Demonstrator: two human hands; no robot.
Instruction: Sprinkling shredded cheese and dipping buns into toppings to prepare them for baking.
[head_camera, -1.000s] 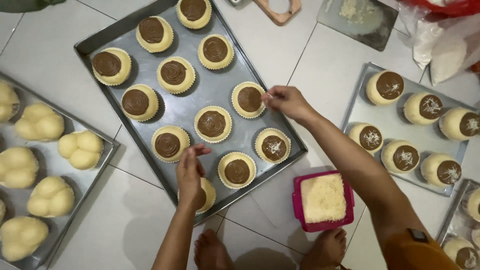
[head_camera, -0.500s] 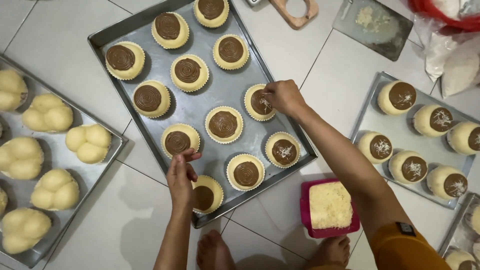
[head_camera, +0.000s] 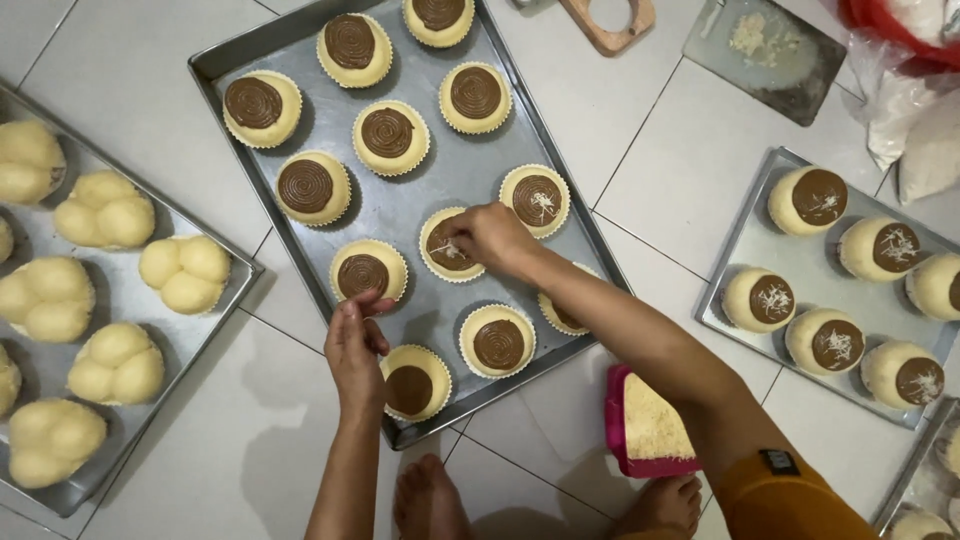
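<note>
A long metal baking tray (head_camera: 455, 180) lies on the tiled floor, filled with several round buns topped with brown chocolate spirals. My right hand (head_camera: 487, 236) reaches over the tray's middle, fingers pinched over one bun (head_camera: 447, 247) and dropping white shreds on it. The bun to its right (head_camera: 536, 198) carries white shreds too. My left hand (head_camera: 357, 346) hovers over the tray's near edge, fingers loosely curled, between a plain-topped bun (head_camera: 365, 272) and another bun (head_camera: 414, 385); it holds nothing I can see.
A pink tub of white shreds (head_camera: 646, 427) sits by my right forearm. A tray of topped buns (head_camera: 838, 290) lies at the right, a tray of pale knotted dough rolls (head_camera: 80, 290) at the left. My bare feet (head_camera: 430, 500) are below. A wooden tool (head_camera: 608, 22) and plastic bags (head_camera: 915, 100) lie beyond.
My right hand moved left from the bun at the tray's right side to the middle bun. The view shifted, and my left hand stayed near the tray's near edge.
</note>
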